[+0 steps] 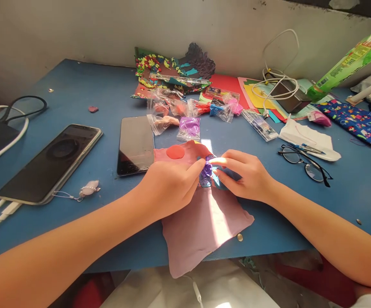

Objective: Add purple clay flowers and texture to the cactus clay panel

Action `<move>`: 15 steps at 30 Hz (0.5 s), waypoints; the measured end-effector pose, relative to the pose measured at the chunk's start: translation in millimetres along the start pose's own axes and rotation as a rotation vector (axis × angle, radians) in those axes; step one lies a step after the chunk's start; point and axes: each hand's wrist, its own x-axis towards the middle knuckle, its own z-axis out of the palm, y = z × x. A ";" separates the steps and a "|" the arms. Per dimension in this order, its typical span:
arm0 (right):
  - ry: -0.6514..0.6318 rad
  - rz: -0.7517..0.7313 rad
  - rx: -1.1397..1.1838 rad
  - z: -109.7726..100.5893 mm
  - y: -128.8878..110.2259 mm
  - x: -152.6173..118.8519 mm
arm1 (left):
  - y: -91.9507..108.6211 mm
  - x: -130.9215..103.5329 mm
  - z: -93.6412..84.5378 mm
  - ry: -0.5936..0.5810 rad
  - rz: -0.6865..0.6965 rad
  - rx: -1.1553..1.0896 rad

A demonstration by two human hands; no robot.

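Note:
A flat sheet of pinkish modelling clay [198, 231] lies at the table's front and hangs a little over its edge. On its upper part are a red clay disc [175, 152] and a blue, dotted patch [206, 182]. A small lump of purple clay [207, 169] sits over this patch, between my two hands. From the left, my left hand [172, 184] is closed, its thumb and fingertips pinching the purple clay. My right hand [247, 173] pinches the same lump from the right with index finger and thumb.
Two phones [50, 164] [135, 145] lie to the left, with a keychain [90, 188] near them. Behind are bagged clay [189, 127] and a colourful clay picture [172, 70]. Eyeglasses [313, 171], a white cable [280, 81] and coloured paper [228, 87] are at the right.

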 end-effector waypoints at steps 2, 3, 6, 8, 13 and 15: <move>0.028 0.007 -0.011 2.0 -0.1 0.9 | 1.0 0.8 -2.2 -0.018 -0.039 0.022; 0.045 0.011 -0.012 3.2 -0.3 1.6 | 1.4 1.5 -3.4 -0.023 -0.067 0.040; 0.079 0.019 0.000 6.7 -1.3 3.9 | 1.7 3.7 -6.2 -0.033 -0.155 0.090; 0.089 0.015 0.009 8.7 -2.2 5.2 | 1.4 4.0 -6.5 -0.054 -0.186 0.093; 0.111 0.014 0.015 10.7 -4.0 7.4 | 1.8 2.7 -4.3 -0.087 -0.208 0.064; 0.114 0.029 0.017 9.1 -5.0 8.6 | 2.5 4.1 -5.5 -0.097 -0.243 0.068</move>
